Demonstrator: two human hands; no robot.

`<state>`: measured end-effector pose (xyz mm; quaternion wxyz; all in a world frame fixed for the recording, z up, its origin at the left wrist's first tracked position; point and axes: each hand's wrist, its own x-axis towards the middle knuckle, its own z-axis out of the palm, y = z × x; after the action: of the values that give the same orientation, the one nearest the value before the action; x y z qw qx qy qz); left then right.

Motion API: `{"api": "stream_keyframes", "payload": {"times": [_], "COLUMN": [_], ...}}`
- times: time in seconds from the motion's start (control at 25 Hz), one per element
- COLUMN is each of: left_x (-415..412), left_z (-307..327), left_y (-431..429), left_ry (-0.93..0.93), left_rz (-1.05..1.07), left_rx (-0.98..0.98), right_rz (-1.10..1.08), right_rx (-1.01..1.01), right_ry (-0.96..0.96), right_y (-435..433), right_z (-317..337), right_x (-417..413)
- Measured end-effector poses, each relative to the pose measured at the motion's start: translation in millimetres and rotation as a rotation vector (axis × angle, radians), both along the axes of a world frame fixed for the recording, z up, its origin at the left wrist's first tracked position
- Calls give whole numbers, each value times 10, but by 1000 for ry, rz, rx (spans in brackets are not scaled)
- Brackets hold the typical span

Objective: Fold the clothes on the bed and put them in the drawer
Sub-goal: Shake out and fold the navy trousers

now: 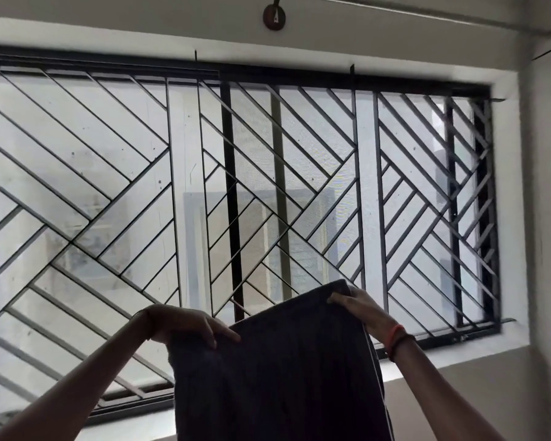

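1. Dark garment (pixel 277 370) hangs held up in the air in front of the window grille (pixel 268 173), its top edge tilted, higher on the right.
2. Left hand (pixel 188 326) pinches the top left corner, fingers curled over the cloth.
3. Right hand (pixel 360 308) grips the top right corner; an orange band (pixel 396 337) circles that wrist.
4. Pale piping (pixel 377 377) runs down the garment's right edge.
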<state>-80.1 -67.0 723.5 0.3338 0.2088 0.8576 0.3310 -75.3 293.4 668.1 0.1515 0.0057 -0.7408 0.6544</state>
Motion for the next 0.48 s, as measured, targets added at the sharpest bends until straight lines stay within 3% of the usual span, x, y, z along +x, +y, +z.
{"api": "stream_keyframes", "payload": {"times": [0.16,0.48], "left_x": [-144,-88], "left_z": [-205,-468], "left_y": [272,825], "left_ry": [47,84], "left_rz": [185,353], "left_rx": [89,180], "right_rz": [-343,-163], "right_rx": [73,197], "right_ry": [29,10], "right_y": [-443,-1102], "right_z": [-183,-630], "right_x": [-59,65]}}
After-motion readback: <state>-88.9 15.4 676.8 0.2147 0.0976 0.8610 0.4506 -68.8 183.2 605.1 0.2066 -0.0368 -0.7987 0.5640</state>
